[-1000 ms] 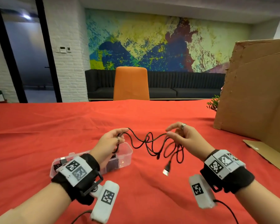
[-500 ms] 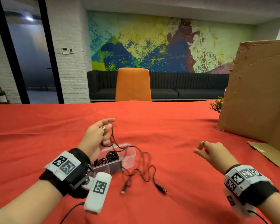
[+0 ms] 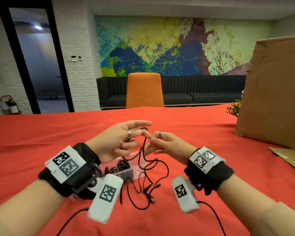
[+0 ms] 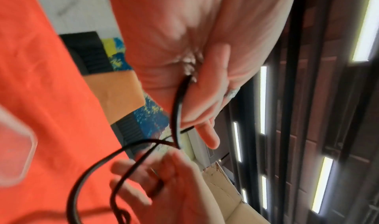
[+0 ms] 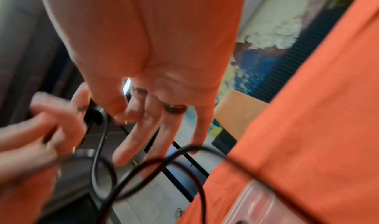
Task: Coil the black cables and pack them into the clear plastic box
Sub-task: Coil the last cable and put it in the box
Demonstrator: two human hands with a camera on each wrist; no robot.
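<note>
Two hands are raised close together above a bench (image 3: pixel 41 133) covered in red cloth. A black cable (image 3: pixel 144 145) is held between them. The left hand (image 3: pixel 116 142) is seen with its forefinger stretched forward and its lower fingers curled round the cable; in the left wrist view the cable (image 4: pixel 178 104) is seen running out from under a curled finger. The right hand (image 3: pixel 167 145) is just right of the left one, its fingertips nearly touching it. From the head view the cable seems pinched in the right grip, but in the right wrist view the fingers (image 5: pixel 143 130) are seen fairly straight and spread, so whether the cable is gripped there cannot be told.

From the hands the cable is draped down in loose loops onto the cloth near the person, its plug ends (image 3: pixel 152 198) lying on the bench. A clear box (image 3: pixel 134 172) is set on the bench below the hands, partly hidden by the left wrist; dark cables (image 3: pixel 121 165) are seen inside it.

A cardboard sheet (image 3: pixel 276 91) is stood at the right, and an orange chair (image 3: pixel 144 90) at the far edge.
</note>
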